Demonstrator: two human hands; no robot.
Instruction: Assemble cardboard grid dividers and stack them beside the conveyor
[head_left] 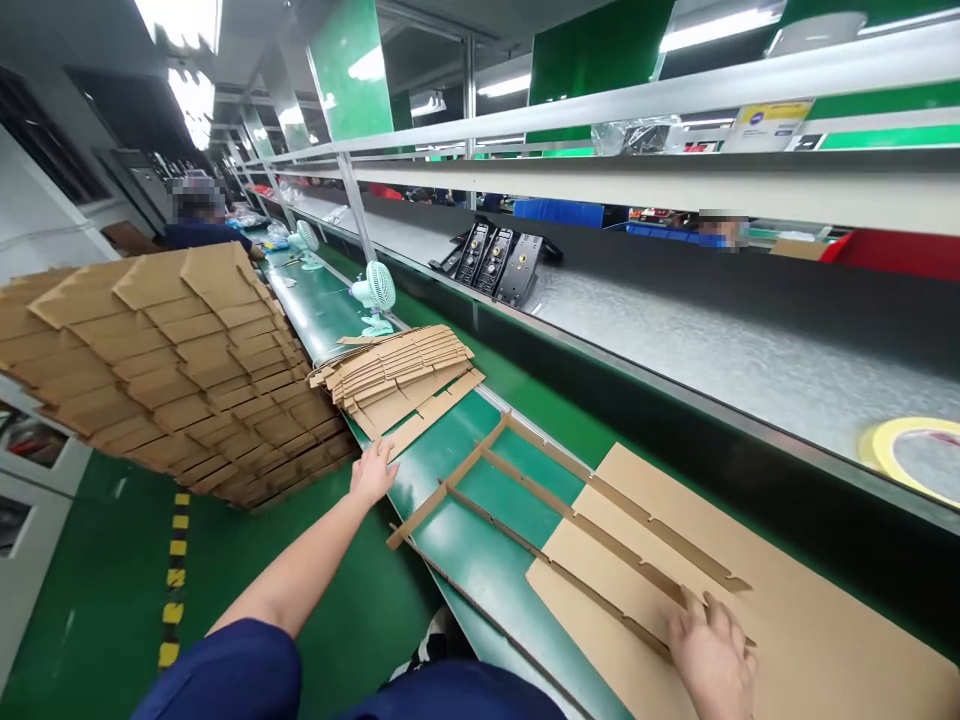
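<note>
My left hand (373, 474) is at the near end of a loose slotted cardboard strip (435, 412), fingers apart and slightly bent; whether they touch it is hard to tell. That strip lies beside a stack of slotted cardboard pieces (405, 365). Toward the right, a partly joined cardboard divider (525, 478) has one cross strip (471, 458) slotted across three long strips. Its long strips reach over a flat cardboard sheet (810, 610). My right hand (712, 645), a bit blurred, has its fingers closed around the far ends of the middle and near strips.
A tall pile of cardboard pieces (172, 370) stands left of the green bench (480, 560). Small fans (373, 290) sit along the bench. Beyond a raised ledge, a conveyor (660, 330) carries black parts (499, 262) and a yellow tape roll (919, 455). Another person (201, 215) is farther down the line.
</note>
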